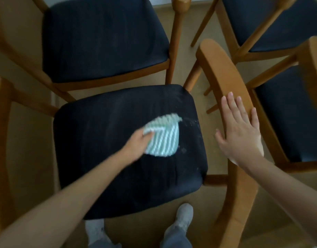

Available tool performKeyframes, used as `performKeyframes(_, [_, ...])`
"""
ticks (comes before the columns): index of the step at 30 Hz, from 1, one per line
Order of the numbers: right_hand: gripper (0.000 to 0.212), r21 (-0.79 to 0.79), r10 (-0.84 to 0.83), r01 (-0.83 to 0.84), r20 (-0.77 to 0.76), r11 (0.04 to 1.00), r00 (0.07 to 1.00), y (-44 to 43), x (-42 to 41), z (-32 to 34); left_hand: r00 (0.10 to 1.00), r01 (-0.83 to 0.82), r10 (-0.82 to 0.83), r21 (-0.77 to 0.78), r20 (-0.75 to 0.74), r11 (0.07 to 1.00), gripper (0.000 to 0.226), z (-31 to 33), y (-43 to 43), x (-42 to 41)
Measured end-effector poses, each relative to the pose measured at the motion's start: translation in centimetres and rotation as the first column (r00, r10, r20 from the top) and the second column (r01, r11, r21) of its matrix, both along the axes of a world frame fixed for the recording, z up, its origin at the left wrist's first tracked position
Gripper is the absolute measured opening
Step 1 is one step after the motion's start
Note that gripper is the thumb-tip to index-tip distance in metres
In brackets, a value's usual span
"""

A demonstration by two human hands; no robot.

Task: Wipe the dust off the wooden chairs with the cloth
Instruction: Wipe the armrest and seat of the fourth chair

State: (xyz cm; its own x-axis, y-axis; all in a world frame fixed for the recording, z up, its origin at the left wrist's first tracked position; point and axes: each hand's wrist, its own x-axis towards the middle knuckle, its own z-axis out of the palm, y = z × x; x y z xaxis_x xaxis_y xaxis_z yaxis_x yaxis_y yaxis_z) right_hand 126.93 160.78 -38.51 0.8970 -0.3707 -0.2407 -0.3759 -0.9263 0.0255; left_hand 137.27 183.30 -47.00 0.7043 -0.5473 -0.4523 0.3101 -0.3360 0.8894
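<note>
Cloth [163,138] is on the near chair's seat [109,167], right of centre, folded flat. It's blurred, so I can't read its edges well. My left hand [138,142] pinches its left edge, thumb on top and fingers curled under, so the cloth spreads right and away from the hand.

Key relation: the pale dust [193,122] sits just right of the cloth, between it and the seat's right edge. My call is a short push to the right, stopping at that edge.

Past the edge there's a strip of floor [216,158], then the wooden rail [224,72], long axis running near-to-far beside the seat. My right hand [241,129] lies flat on it, fingers straight, gripping nothing. It's nearer the rail, but the cloth is in the left.

Room: dark seat is open to the left and near side of the cloth. A second chair [104,38] stands close beyond the far edge, its leg by the far right corner, so it's tight there.
</note>
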Motion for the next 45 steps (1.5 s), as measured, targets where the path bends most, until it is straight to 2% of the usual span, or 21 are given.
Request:
performKeyframes(2, [0.081, -0.020, -0.003, 0.004, 0.034, 1.000, 0.999, -0.3, -0.1, -0.6, 0.979, -0.125, 0.115, 0.055, 0.166, 0.991, 0.027, -0.2, -2.1, 6.7])
performKeyframes(4, [0.081, -0.023, 0.003, -0.001, 0.100, 1.000, 0.995, -0.5, -0.2, -1.1, 0.935, -0.205, 0.161, 0.111, 0.314, 0.972, 0.035, -0.7, -3.9, 12.0])
performKeyframes(6, [0.075, -0.028, 0.013, -0.010, 0.117, 1.000, 0.993, -0.7, -0.2, -1.4, 0.895, -0.239, 0.126, 0.222, 0.427, 0.945, 0.039, -1.6, -5.6, 15.5])
performKeyframes(8, [0.073, -0.019, 0.012, -0.009, 0.117, 1.000, 0.993, -0.8, -0.1, -1.4, 0.885, -0.173, -0.002, 0.331, 0.466, 0.928, 0.043, -3.5, -6.8, 17.4])
performKeyframes(11, [0.073, -0.036, 0.024, -0.019, 0.134, 0.999, 0.991, -0.9, -0.2, -1.7, 0.915, 0.048, -0.250, 0.529, 0.317, 0.848, 0.053, -7.6, -7.1, 17.2])
performKeyframes(14, [0.073, -0.036, 0.028, -0.023, 0.137, 0.999, 0.990, -1.0, -0.2, -1.9, 0.923, 0.016, -0.217, 0.533, 0.317, 0.846, 0.054, -9.1, -7.1, 16.2])
performKeyframes(16, [0.074, -0.035, 0.036, -0.032, 0.124, 0.999, 0.992, -1.0, -0.1, -1.9, 0.912, 0.037, -0.253, 0.549, 0.324, 0.835, 0.055, -8.4, -6.8, 15.4])
performKeyframes(18, [0.074, -0.025, 0.019, -0.016, 0.124, 1.000, 0.992, -1.0, -0.2, -1.8, 0.862, 0.095, -0.360, 0.583, 0.358, 0.807, 0.056, -7.7, -5.9, 14.2])
performKeyframes(22, [0.075, -0.028, 0.024, -0.021, 0.127, 0.999, 0.992, -1.0, -0.2, -1.8, 0.692, 0.209, -0.535, 0.575, 0.485, 0.791, 0.058, -7.5, -1.2, 10.2])
performKeyframes(25, [0.076, -0.026, 0.006, -0.003, 0.125, 1.000, 0.992, -0.9, -0.2, -1.9, 0.673, 0.240, -0.547, 0.553, 0.498, 0.798, 0.062, -8.0, 2.6, 5.2])
performKeyframes(30, [0.076, -0.001, -0.012, 0.012, 0.067, 1.000, 0.998, -0.3, 0.0, -1.0, 0.737, 0.243, -0.514, 0.537, 0.440, 0.808, 0.064, -7.9, 4.7, -3.0])
performKeyframes(35, [0.077, -0.010, -0.015, 0.015, 0.032, 1.000, 0.999, -0.2, 0.0, -0.7, 0.803, 0.336, -0.521, 0.502, 0.290, 0.797, 0.058, -6.3, 6.1, -11.4])
performKeyframes(38, [0.075, -0.009, -0.014, 0.014, 0.037, 1.000, 0.999, -0.2, -0.2, -0.6, 0.731, 0.431, -0.649, 0.594, 0.211, 0.679, 0.052, -5.9, 6.8, -14.9])
performKeyframes(40, [0.074, -0.003, -0.016, 0.016, 0.045, 1.000, 0.999, -0.2, -0.2, -0.6, 0.665, 0.469, -0.721, 0.641, 0.197, 0.607, 0.062, -5.9, 7.1, -15.2])
performKeyframes(42, [0.074, -0.003, -0.015, 0.015, 0.044, 1.000, 0.999, -0.2, -0.2, -0.6, 0.649, 0.490, -0.737, 0.638, 0.188, 0.594, 0.064, -5.8, 7.4, -15.2])
performKeyframes(44, [0.073, -0.006, -0.012, 0.012, 0.049, 1.000, 0.999, -0.2, -0.2, -0.6, 0.640, 0.537, -0.751, 0.604, 0.164, 0.589, 0.048, -5.5, 7.7, -15.3])
performKeyframes(45, [0.073, -0.007, -0.011, 0.011, 0.049, 1.000, 0.999, -0.2, -0.2, -0.5, 0.630, 0.560, -0.762, 0.590, 0.153, 0.581, 0.047, -5.3, 7.8, -15.3])
